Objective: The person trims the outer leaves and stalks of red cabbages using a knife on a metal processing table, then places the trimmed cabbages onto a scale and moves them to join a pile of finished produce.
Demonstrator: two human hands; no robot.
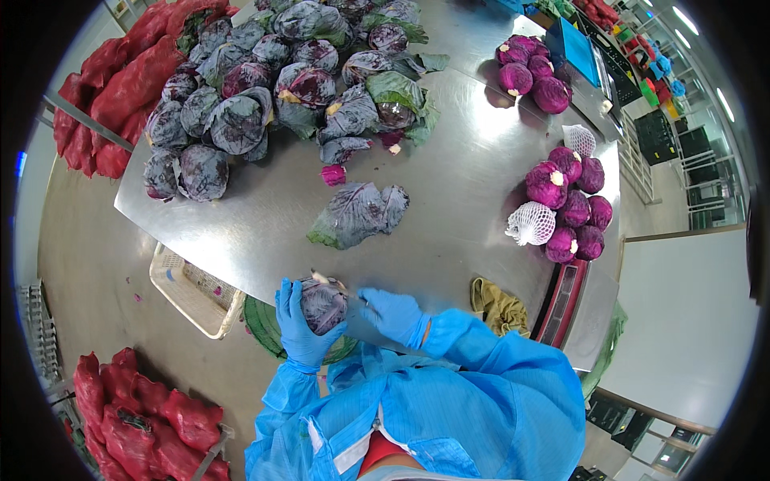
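Note:
My left hand point(301, 330), in a blue glove, grips a red cabbage point(325, 305) at the table's front edge. The cabbage still wears dull purple outer leaves, and its pale stem end faces away from me. Close to its right side, my gloved right hand point(392, 315) is closed around a knife point(354, 294); the blade is blurred and reaches the stem end, its handle mostly hidden by the fingers. Beyond the cabbage, a loose outer leaf point(361, 213) lies flat on the steel table point(457, 210).
Untrimmed red cabbages point(240, 123) are heaped at the back left. Trimmed ones point(574, 207) sit at right, some in white foam netting point(532, 223). A brown cloth point(499, 305) lies by a weighing scale point(559, 303). Below the edge stand a white basket point(225, 318) and a green mesh container point(261, 327).

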